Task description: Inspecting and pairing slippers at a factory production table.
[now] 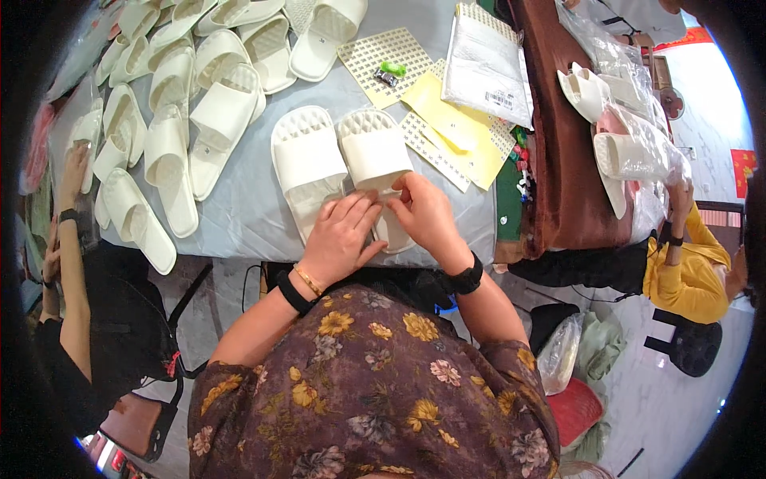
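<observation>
Two cream-white slide slippers lie side by side at the table's near edge, toes pointing away from me. My left hand [341,235] rests palm down across the heel area between them, fingers stretched out; it covers part of the left slipper [309,161] and of the right slipper [375,164]. Over the right slipper's footbed, just behind its strap, my right hand [424,214] is closed with thumb and forefinger together. Whatever is between those fingertips is too small to make out. Beyond the slippers lie sheets of small printed stickers [371,56].
Many matching slippers [219,116] crowd the table's left side. Yellow backing sheets [447,108] and a silvery padded envelope [488,60] lie at the far right, near small green and black wrapped items [389,73]. Co-workers handle slippers at both sides; a bagged pair [634,156] is at the right.
</observation>
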The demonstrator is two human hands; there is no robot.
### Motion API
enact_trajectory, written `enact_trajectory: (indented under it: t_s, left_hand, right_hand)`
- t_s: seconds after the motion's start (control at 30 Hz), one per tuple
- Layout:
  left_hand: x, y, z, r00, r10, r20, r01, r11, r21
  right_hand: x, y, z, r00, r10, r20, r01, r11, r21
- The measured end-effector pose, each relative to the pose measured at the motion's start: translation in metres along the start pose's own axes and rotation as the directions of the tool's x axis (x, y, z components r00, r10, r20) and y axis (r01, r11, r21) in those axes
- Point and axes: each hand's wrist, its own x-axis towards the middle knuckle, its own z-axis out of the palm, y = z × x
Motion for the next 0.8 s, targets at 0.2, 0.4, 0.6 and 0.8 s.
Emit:
enact_trajectory:
  t_s: [0.2, 0.4, 0.6, 0.8]
  left_hand:
    - [0.003, 0.002, -0.002, 1.0, 0.001, 0.013, -0.001, 1.0, -0.014]
    - [0.004, 0.0, -0.016, 0.998, -0.032, -0.058, 0.028, 0.998, -0.063]
    - [-0.004, 0.001, -0.026, 0.923, -0.345, -0.169, 0.337, 0.939, -0.074]
    - [0.027, 0.008, -0.003, 0.937, -0.319, -0.143, 0.328, 0.944, 0.041]
  right_hand:
    - [0.003, 0.011, 0.006, 0.996, 0.081, -0.04, -0.074, 0.985, 0.158]
    - [0.005, 0.027, 0.015, 0.987, 0.058, -0.148, -0.013, 0.958, 0.287]
    - [-0.02, 0.051, 0.012, 0.956, 0.14, -0.258, -0.002, 0.882, 0.471]
    - [-0.027, 0.057, 0.027, 0.944, 0.128, -0.305, 0.041, 0.869, 0.492]
